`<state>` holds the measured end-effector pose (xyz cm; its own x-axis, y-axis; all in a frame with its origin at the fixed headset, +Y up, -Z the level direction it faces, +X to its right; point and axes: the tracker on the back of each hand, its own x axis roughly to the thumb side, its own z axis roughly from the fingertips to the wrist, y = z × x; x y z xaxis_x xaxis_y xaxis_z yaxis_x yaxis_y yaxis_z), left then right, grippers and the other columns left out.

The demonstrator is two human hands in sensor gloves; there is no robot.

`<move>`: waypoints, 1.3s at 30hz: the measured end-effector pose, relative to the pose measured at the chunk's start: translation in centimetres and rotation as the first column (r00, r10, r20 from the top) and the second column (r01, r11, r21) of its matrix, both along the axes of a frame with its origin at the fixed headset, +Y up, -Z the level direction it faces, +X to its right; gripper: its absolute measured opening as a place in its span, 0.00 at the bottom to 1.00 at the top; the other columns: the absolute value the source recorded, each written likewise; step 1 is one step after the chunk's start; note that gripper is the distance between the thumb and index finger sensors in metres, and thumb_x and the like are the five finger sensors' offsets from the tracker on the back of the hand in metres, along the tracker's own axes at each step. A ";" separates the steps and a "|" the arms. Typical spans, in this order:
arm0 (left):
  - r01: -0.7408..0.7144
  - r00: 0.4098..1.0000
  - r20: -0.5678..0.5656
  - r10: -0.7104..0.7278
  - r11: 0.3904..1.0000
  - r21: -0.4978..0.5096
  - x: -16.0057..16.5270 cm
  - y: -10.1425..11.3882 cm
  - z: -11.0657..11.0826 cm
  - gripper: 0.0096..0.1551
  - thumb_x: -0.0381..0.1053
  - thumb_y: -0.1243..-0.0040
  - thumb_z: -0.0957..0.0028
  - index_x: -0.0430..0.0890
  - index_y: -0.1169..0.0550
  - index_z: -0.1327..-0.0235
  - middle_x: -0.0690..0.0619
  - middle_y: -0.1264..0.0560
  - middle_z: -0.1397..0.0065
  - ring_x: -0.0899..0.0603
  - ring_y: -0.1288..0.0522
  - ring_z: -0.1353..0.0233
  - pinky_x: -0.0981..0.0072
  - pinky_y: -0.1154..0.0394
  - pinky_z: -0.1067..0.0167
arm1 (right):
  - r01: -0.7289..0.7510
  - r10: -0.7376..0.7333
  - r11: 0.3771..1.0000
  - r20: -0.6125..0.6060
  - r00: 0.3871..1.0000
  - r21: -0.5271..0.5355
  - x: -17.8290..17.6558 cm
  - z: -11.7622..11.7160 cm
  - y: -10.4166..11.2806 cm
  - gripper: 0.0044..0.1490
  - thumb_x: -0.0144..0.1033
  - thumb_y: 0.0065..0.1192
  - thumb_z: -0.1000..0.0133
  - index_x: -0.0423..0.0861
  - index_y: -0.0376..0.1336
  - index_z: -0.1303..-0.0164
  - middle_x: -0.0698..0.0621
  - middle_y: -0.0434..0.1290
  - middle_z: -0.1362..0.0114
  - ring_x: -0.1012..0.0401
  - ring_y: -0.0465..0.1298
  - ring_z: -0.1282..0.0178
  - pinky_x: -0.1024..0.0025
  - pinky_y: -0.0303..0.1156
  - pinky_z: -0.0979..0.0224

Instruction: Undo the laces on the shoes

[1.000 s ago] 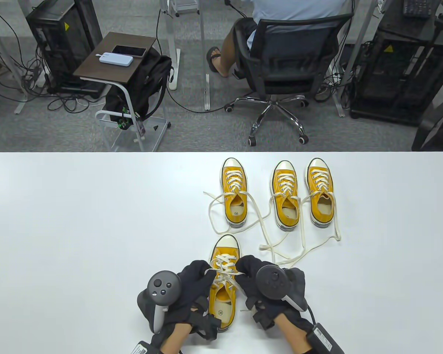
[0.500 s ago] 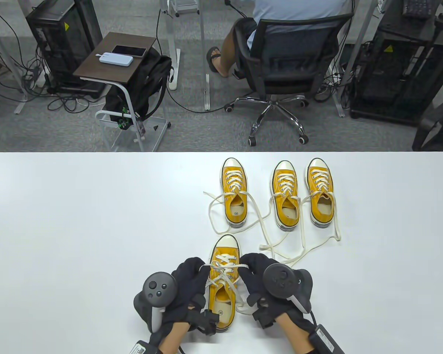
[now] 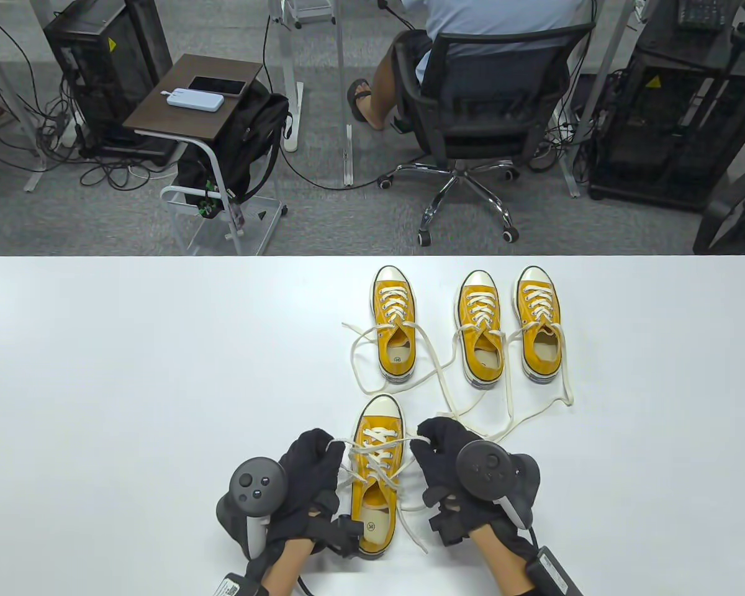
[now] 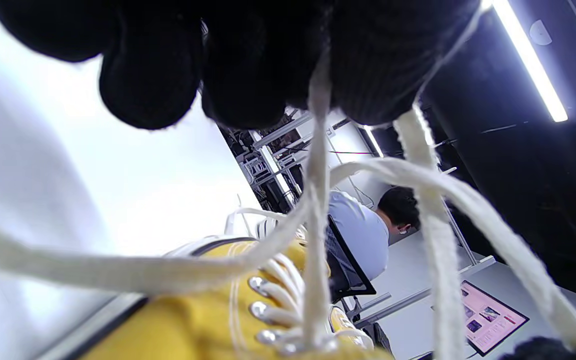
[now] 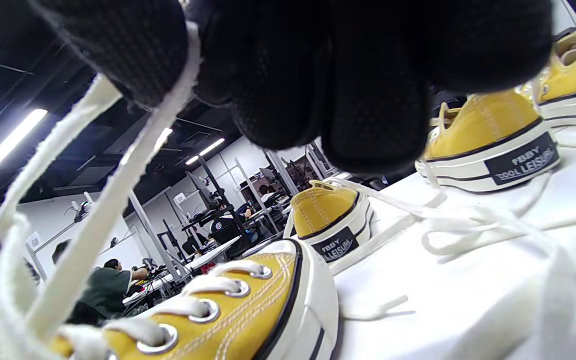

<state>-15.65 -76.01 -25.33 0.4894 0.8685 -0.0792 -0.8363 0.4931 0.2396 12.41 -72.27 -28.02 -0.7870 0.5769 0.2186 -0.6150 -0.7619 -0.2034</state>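
On the counter (image 3: 130, 372), the near shoe (image 3: 375, 484) is set between the two hands, toe pointing away, at the near edge and a little right of centre. Its lace (image 3: 372, 462) is drawn out to both sides.

The left hand (image 3: 307, 478) is held against the shoe's left flank, its fingers curled round a loop of lace; in the left wrist view the cord (image 4: 318, 200) is seen running up from the eyelets into the closed fingertips (image 4: 368, 65). The hand is thus clamped on the lace.

The right hand (image 3: 447, 459) is held at the shoe's right side, likewise closed on the other stretch of lace, which is seen in the right wrist view rising to the gripping fingers (image 5: 133, 55). A free end (image 3: 413, 534) is left lying on the counter beside the heel.

Farther back and to the right, three more shoes (image 3: 478, 329) are stood in a row, their laces already loose and trailing over the counter.

The step in hand is judged to be the pulling apart of the bow on this last shoe; the knot appears partly opened but not released. For the next move, an outward pull by both hands would be needed until the crossing slips free, after which the ends could be dropped. A snag at the crossing is the likely hindrance.
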 end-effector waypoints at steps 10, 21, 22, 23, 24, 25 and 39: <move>-0.022 0.999 -0.042 0.022 1.000 0.008 -0.8 0.0 -0.1 0.21 0.61 0.38 0.50 0.55 0.20 0.48 0.49 0.19 0.40 0.36 0.20 0.44 0.47 0.22 0.50 | 0.010 -0.009 1.000 0.031 0.999 -0.017 0.7 -0.3 0.1 0.25 0.41 0.69 0.49 0.48 0.67 0.43 0.44 0.80 0.46 0.46 0.83 0.56 0.46 0.76 0.51; -0.042 0.996 -0.085 0.040 0.999 -0.025 -1.8 -0.3 -0.3 0.22 0.54 0.41 0.48 0.52 0.23 0.41 0.47 0.22 0.35 0.36 0.21 0.42 0.47 0.23 0.50 | 0.117 -0.110 0.992 0.144 0.983 -0.039 3.0 -0.5 0.4 0.24 0.44 0.67 0.48 0.47 0.68 0.44 0.42 0.80 0.45 0.46 0.84 0.57 0.47 0.76 0.52; -0.035 0.995 -0.094 0.032 0.999 -0.033 -2.0 -0.4 -0.4 0.22 0.55 0.40 0.48 0.52 0.22 0.42 0.47 0.22 0.36 0.36 0.21 0.42 0.46 0.23 0.50 | 0.130 -0.120 0.990 0.146 0.982 -0.054 3.2 -0.6 0.3 0.24 0.44 0.67 0.48 0.47 0.68 0.44 0.42 0.80 0.45 0.46 0.84 0.57 0.47 0.76 0.52; -0.031 0.995 -0.099 0.028 0.999 -0.031 -2.1 -0.4 -0.4 0.22 0.57 0.39 0.49 0.53 0.21 0.44 0.48 0.21 0.37 0.36 0.20 0.43 0.46 0.22 0.50 | 0.143 -0.133 0.988 0.156 0.979 -0.057 3.4 -0.6 0.3 0.24 0.43 0.67 0.48 0.47 0.67 0.44 0.42 0.80 0.44 0.46 0.83 0.56 0.47 0.76 0.52; -0.026 0.993 -0.117 0.022 0.999 -0.027 -2.3 -0.4 -0.3 0.21 0.59 0.40 0.49 0.53 0.20 0.46 0.48 0.20 0.38 0.36 0.20 0.43 0.46 0.22 0.50 | 0.163 -0.150 0.985 0.171 0.974 -0.061 3.7 -0.6 0.2 0.24 0.43 0.67 0.48 0.47 0.67 0.44 0.42 0.80 0.44 0.46 0.83 0.56 0.46 0.76 0.52; -0.024 0.993 -0.120 0.020 0.999 -0.029 -2.4 -0.4 -0.4 0.20 0.60 0.40 0.49 0.53 0.20 0.48 0.48 0.20 0.39 0.35 0.20 0.44 0.46 0.22 0.51 | 0.172 -0.156 0.982 0.179 0.971 -0.073 3.9 -0.7 0.1 0.24 0.43 0.67 0.48 0.47 0.67 0.44 0.42 0.80 0.44 0.46 0.83 0.56 0.47 0.76 0.52; -0.030 0.981 -0.195 0.013 0.996 -0.082 -3.9 -0.9 -0.4 0.21 0.58 0.41 0.48 0.53 0.19 0.46 0.46 0.21 0.37 0.34 0.20 0.43 0.45 0.23 0.51 | 0.321 -0.265 0.938 0.322 0.909 -0.134 8.0 -1.5 -0.6 0.24 0.46 0.68 0.48 0.47 0.68 0.46 0.41 0.80 0.46 0.46 0.83 0.59 0.47 0.76 0.54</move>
<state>-19.52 -76.92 -25.74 0.4389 0.8647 -0.2443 -0.7886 0.5010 0.3566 20.42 -72.87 -29.57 -0.5884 0.7987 -0.1259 -0.7490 -0.5971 -0.2871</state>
